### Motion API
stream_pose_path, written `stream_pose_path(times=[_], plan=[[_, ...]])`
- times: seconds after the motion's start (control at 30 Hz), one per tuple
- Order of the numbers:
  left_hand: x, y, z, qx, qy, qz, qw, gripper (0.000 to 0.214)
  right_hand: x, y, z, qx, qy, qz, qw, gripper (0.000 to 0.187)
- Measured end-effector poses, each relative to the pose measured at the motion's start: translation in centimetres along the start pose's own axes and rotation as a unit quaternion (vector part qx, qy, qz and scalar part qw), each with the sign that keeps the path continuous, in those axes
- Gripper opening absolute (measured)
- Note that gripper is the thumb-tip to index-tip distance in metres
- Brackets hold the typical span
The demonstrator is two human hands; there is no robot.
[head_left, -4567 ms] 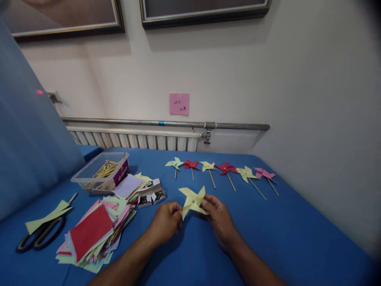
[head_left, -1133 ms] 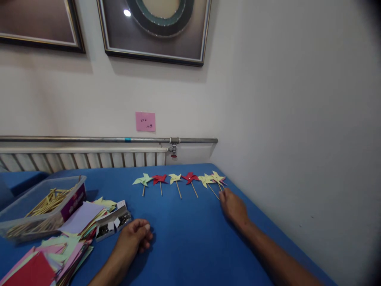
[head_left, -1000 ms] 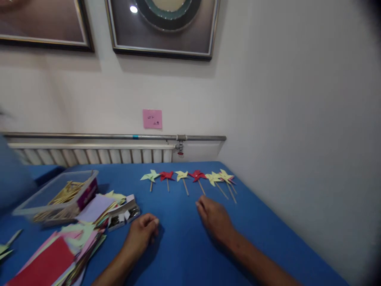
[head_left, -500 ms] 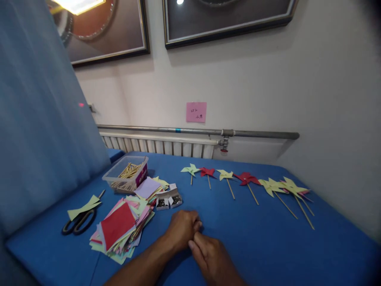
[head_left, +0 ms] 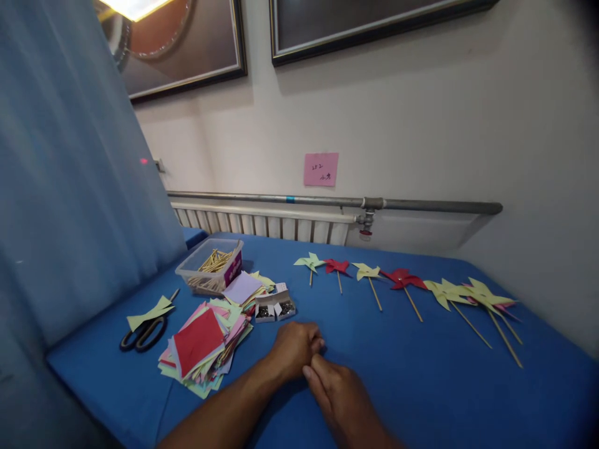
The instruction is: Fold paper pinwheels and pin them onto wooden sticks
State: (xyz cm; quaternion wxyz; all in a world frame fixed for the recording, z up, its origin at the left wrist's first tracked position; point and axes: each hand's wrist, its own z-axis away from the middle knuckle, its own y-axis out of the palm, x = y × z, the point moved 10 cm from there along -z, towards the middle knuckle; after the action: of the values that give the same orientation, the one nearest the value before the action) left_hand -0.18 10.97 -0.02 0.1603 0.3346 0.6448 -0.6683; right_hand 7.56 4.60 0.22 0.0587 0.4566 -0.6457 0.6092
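Note:
My left hand rests on the blue table in a loose fist, with no object showing in it. Against its wrist lies my right hand, closed, its thumb along the curled fingers; the inner side of both hands is hidden. Just beyond my left hand is a small open box of tiny metal pins. A pile of coloured paper squares, red on top, lies to the left. Behind it a clear plastic tub holds many wooden sticks. Black-handled scissors lie under a pale yellow-green paper piece.
Several paper pinwheels on sticks, among them a red one and a pale yellow one, lie in a row along the back and right. A blue curtain hangs at the left. A pipe and radiator run behind the table.
The whole view has shifted, so the things on the table appear farther right. My hands keep the same pose, and nothing on the table has been moved.

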Motion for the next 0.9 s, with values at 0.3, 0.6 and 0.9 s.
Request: stream_pose_path(times=[0.3, 0.6, 0.9], plan=[[0.1, -0.1, 0.0, 0.005, 0.005, -0.002, 1.0, 0.017, -0.1, 0.0, 0.0, -0.009, -0.006, 0.003, 1.0, 0.035], [-0.9, -4.9, 0.8, -0.121, -0.016, -0.137, 0.983, 0.014, -0.5, -0.9, 0.6, -0.018, 0.008, -0.027, 0.999, 0.041], [5.7, -17.3, 3.7, -0.244, -0.215, -0.322, 0.889, 0.033, -0.8, -1.7, 1.0, -0.038, 0.02, -0.049, 0.998, 0.044]])
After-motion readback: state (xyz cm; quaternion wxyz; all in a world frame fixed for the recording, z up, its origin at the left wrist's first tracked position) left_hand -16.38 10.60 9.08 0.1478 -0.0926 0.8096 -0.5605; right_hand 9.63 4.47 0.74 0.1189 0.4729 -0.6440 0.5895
